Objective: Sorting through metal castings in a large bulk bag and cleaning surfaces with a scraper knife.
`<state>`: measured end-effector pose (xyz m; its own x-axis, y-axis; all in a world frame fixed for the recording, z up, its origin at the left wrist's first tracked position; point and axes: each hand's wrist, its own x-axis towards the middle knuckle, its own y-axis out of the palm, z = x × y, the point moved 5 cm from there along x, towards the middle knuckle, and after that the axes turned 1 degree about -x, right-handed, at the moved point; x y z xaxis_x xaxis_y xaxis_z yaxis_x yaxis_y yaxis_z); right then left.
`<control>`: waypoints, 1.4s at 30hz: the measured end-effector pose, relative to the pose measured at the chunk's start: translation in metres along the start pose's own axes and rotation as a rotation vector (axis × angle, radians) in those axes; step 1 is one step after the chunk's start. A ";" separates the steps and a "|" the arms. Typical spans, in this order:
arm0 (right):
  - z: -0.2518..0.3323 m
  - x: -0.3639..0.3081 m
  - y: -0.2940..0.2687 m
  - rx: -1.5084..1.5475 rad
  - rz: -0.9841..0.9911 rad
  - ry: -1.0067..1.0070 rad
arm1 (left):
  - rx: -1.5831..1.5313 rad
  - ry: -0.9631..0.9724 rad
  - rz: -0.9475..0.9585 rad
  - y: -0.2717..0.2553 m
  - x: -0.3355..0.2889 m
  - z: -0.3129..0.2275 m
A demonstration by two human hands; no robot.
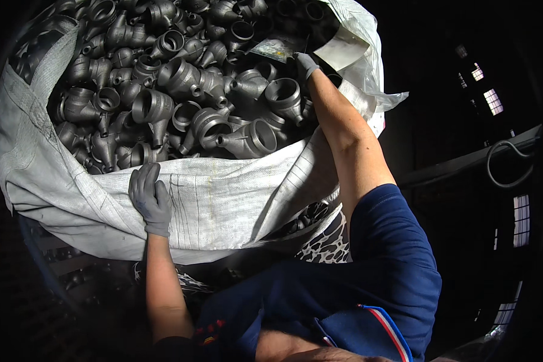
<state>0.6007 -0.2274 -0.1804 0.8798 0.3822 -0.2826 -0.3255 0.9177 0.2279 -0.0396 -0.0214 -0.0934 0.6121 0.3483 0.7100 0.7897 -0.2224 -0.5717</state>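
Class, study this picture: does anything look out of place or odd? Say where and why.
Yes. Crumpled clear plastic sticks out past the right edge of the white bag, looking untidy. Just left of the right hand, a flat shiny sheet lies among bulky metal fittings, so it looks out of place.

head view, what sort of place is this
Likely a factory or metal-parts workshop: a large white woven sack full of dark metal fittings, and bright paned windows in dark surroundings.
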 end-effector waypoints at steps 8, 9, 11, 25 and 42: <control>0.080 -0.297 0.166 -0.829 0.167 -0.458 | 0.104 -0.082 -0.051 -0.028 -0.040 0.005; 0.087 -0.338 0.167 -0.648 0.232 -0.437 | 0.087 -0.075 -0.055 -0.024 -0.037 0.005; 0.086 -0.406 0.167 -0.491 0.345 -0.397 | 0.107 -0.062 -0.055 -0.022 -0.036 0.005; -0.049 -0.544 0.100 -1.305 0.240 -0.762 | 0.217 -0.175 0.119 -0.084 -0.042 -0.079; -0.106 -0.527 0.109 -1.134 0.145 -0.827 | -0.862 -0.688 0.171 0.080 0.022 -0.056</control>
<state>0.0650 -0.3176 -0.1052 0.6326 0.6695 0.3894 -0.1791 0.6157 -0.7674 0.0397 -0.0824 -0.1009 0.7730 0.6234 0.1177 0.6251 -0.7801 0.0263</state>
